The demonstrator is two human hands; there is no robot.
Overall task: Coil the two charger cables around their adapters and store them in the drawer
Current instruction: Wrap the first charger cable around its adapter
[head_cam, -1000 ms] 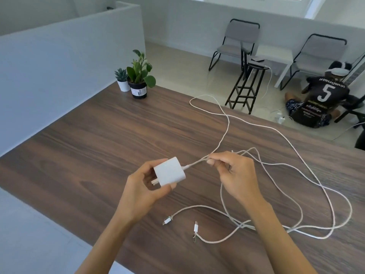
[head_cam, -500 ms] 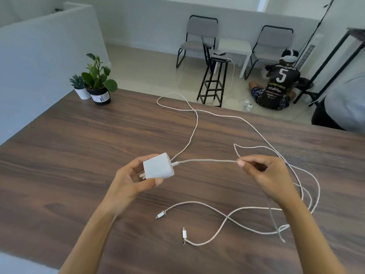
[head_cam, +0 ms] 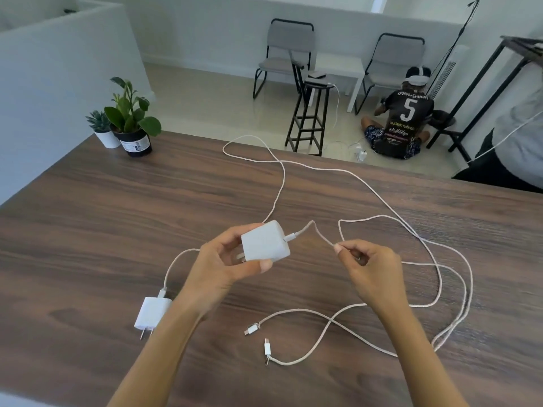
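Observation:
My left hand holds a white square adapter above the wooden table. Its white cable leaves the adapter's right side, bends upward, and is pinched by my right hand a short way along. A second white adapter lies flat on the table beside my left forearm, prongs toward me, its cable arcing up behind my left hand. Both cables sprawl in long loose loops over the right half of the table. Two plug ends lie near the front between my arms. No drawer is visible.
Two small potted plants stand at the table's far left corner. Beyond the far edge are a black stool, two chairs and a person sitting on the floor. A white partition runs along the left.
My right hand has moved back toward the adapter, so the cable stretch between my hands went from taut to bent. The view shifted, bringing the second adapter into sight at the lower left.

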